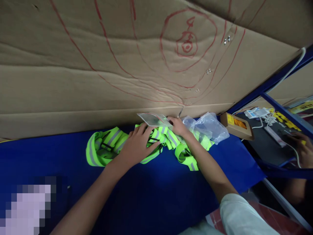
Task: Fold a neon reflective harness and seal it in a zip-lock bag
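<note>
Looks pretty unfinished to me: green straps [171,138] lie in a loose heap, far side of the bench [158,192]. Left hand [137,143] spread over them; right hand [178,126] at a clear bag [154,120], can't tell if its grip's pinching.

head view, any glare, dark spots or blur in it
Head view: pale glints on the clear plastic bags at right; the lime-green bands stand out bright; the blue tabletop darkens toward its near side; a co-worker's hand at the right edge looks dim and soft; coarse pixel blocks mask part of the lower left.
</note>
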{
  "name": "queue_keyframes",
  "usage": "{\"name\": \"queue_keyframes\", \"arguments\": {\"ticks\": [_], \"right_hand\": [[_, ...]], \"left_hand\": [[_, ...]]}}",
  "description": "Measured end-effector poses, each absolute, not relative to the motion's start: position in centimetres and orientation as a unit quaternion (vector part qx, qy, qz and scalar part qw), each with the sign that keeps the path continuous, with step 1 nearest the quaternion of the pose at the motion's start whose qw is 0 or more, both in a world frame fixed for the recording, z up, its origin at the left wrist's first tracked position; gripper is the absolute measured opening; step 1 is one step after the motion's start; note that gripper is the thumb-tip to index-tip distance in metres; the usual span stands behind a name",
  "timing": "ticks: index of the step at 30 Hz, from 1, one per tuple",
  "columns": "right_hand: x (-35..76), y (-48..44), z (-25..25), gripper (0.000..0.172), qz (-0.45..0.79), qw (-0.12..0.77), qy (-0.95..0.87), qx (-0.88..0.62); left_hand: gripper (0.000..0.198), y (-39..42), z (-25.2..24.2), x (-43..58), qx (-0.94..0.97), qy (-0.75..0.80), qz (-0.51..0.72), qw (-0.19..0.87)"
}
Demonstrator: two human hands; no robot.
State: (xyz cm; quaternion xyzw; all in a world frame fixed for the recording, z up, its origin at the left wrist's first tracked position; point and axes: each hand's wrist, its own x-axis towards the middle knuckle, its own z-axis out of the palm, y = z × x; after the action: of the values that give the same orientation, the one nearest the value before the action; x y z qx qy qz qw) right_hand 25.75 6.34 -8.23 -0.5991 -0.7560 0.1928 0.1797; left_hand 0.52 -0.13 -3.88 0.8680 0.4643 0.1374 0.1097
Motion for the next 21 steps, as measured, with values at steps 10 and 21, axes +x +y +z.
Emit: {"name": "queue_keyframes", "arguments": {"ticks": [10,21], "right_hand": [[25.6,6.2,-8.0,0.021,0.158,0.107,-0.760,-0.621],[27.8,3.9,-2.6,0.023,0.183,0.042,-0.787,-0.588]], "left_hand": [[0.056,-0.2,-4.0,0.5,0.868,0.463,0.144,0.105],[0.049,0.2,-3.4,0.3,0.858,0.473,0.149,0.134]]}}
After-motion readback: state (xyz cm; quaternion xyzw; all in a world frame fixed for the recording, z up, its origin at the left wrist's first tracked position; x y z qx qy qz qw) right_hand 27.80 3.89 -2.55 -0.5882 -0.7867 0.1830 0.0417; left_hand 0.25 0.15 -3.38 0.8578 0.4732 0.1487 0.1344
